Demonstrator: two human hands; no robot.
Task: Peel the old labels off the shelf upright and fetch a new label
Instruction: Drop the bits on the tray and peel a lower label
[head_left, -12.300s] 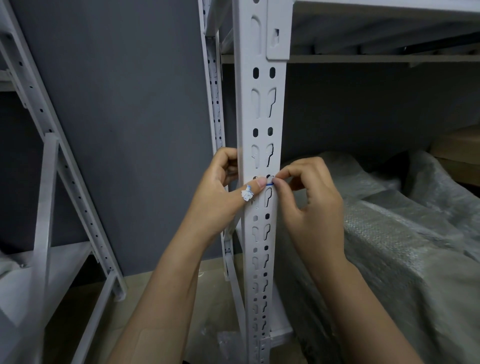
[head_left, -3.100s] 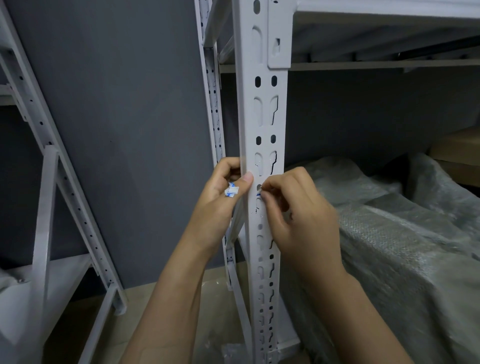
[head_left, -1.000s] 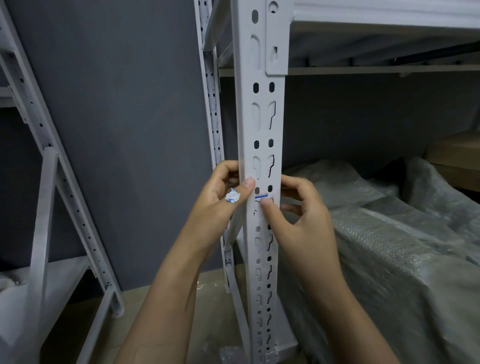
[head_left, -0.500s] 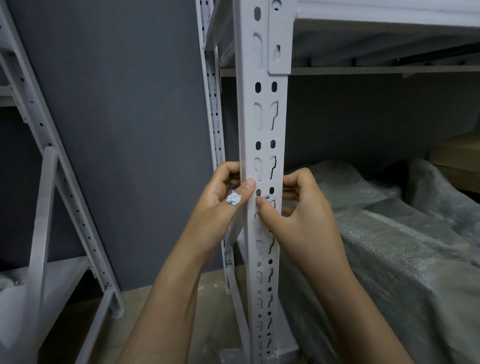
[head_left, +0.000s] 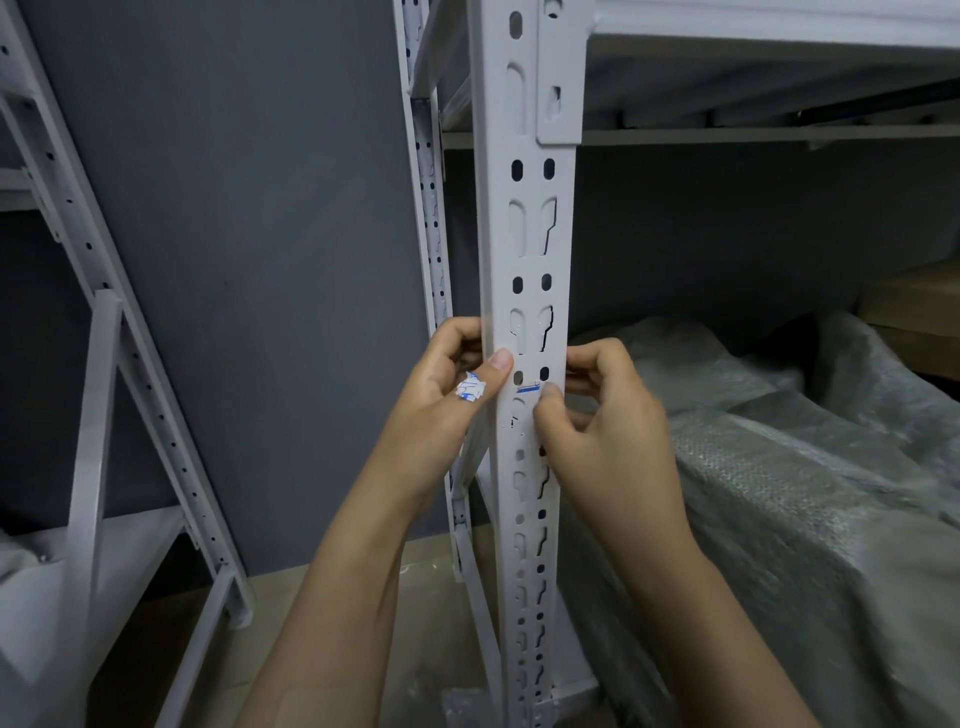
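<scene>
Shelf upright (head_left: 530, 249) was steadied by left hand (head_left: 441, 400) gripping its left edge, scraps (head_left: 470, 389) parked at thumb; front blue remnant (head_left: 528, 388) was picked by right hand (head_left: 602, 421) curled round right edge.

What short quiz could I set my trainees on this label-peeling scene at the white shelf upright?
1. True or false: the white perforated steel shelf upright carries no label remains.
2. Where are the crumpled blue-and-white label scraps? A: on the left hand; B: on the floor; C: in a bin.
3. Fill in: the thin label strip beside the thumb of the right hand is coloured ___.
Key: 1 false; 2 A; 3 blue.
</scene>
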